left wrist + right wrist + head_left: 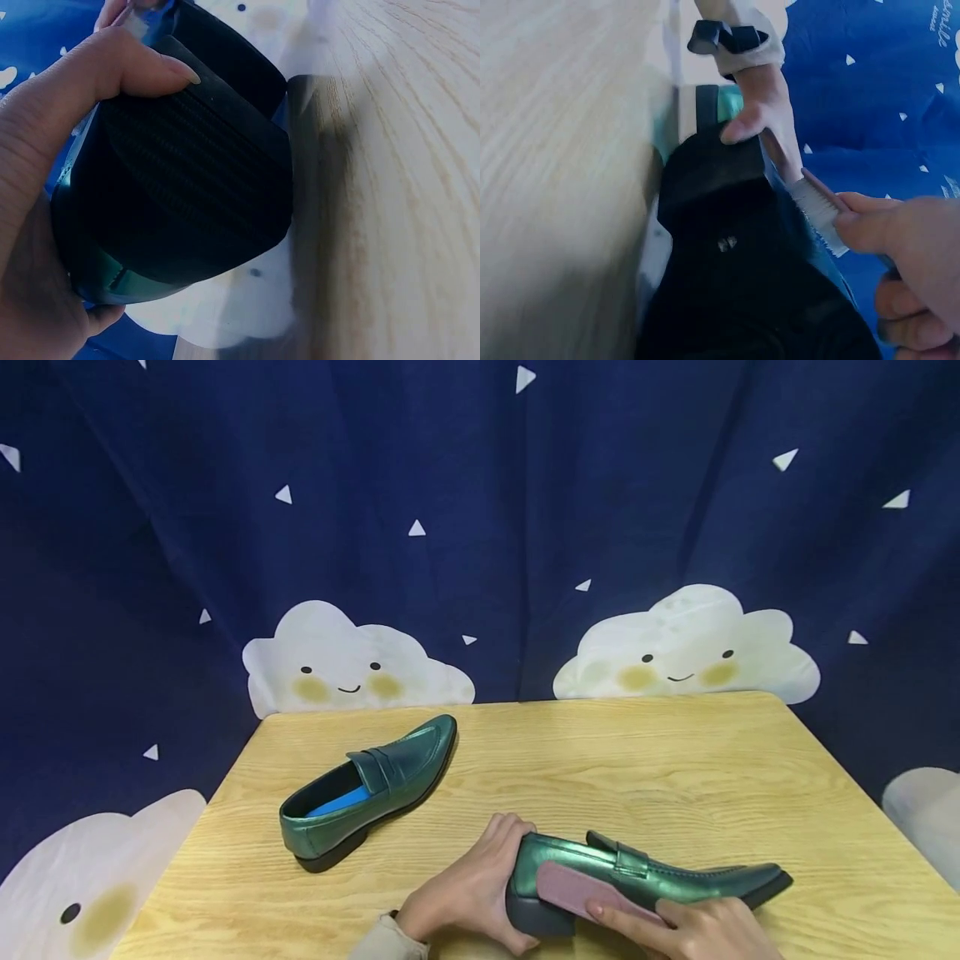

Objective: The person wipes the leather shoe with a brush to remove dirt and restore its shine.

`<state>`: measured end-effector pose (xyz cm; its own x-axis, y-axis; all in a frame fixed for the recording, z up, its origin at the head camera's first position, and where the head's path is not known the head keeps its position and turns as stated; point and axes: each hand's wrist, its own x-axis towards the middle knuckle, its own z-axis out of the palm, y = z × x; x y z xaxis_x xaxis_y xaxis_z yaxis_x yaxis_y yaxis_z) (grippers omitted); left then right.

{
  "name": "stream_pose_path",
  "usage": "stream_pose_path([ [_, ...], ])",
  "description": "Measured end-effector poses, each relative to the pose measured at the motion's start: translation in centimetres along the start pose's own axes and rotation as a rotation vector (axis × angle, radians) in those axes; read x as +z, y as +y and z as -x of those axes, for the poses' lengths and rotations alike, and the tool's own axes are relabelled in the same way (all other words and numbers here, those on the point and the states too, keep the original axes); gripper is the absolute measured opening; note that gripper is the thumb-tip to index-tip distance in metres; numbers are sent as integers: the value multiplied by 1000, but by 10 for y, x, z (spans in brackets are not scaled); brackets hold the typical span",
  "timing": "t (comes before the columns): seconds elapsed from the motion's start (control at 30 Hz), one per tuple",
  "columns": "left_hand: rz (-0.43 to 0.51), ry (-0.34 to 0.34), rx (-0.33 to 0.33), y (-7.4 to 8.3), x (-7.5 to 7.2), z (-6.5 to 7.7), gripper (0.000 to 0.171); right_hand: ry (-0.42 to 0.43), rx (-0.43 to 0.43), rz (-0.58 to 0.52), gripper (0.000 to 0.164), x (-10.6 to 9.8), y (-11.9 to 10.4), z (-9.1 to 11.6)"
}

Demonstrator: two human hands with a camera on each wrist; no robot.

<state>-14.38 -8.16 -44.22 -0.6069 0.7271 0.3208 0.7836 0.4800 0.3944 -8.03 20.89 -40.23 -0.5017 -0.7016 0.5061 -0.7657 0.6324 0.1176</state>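
A shiny green loafer [675, 872] is tipped on its side near the table's front, toe to the right. My left hand [476, 885] grips it around the back, and in the left wrist view the thumb presses on the edge of the black heel [202, 180]. My right hand [712, 931] holds a brush with a pink back [577, 891] along the shoe's side, by the heel. White bristles [821, 217] face the upper in the right wrist view, where the black sole [735, 277] is also visible.
A second green loafer [397, 777] with a blue insole stands upright at the left of the wooden table [637, 760]. Behind the table hangs a dark blue curtain [465, 452] printed with clouds and white triangles.
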Motion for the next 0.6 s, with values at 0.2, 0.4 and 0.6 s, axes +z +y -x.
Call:
stream_pose_path([
  [0.2,26,-20,-25,0,-2,0,101,66,62,30,44,1,2,1],
  [0.4,17,-20,-24,0,-2,-1,102,50,79,42,44,-1,1,4],
  [0.6,29,-23,-27,0,-1,-1,102,28,40,21,42,-3,1,6],
])
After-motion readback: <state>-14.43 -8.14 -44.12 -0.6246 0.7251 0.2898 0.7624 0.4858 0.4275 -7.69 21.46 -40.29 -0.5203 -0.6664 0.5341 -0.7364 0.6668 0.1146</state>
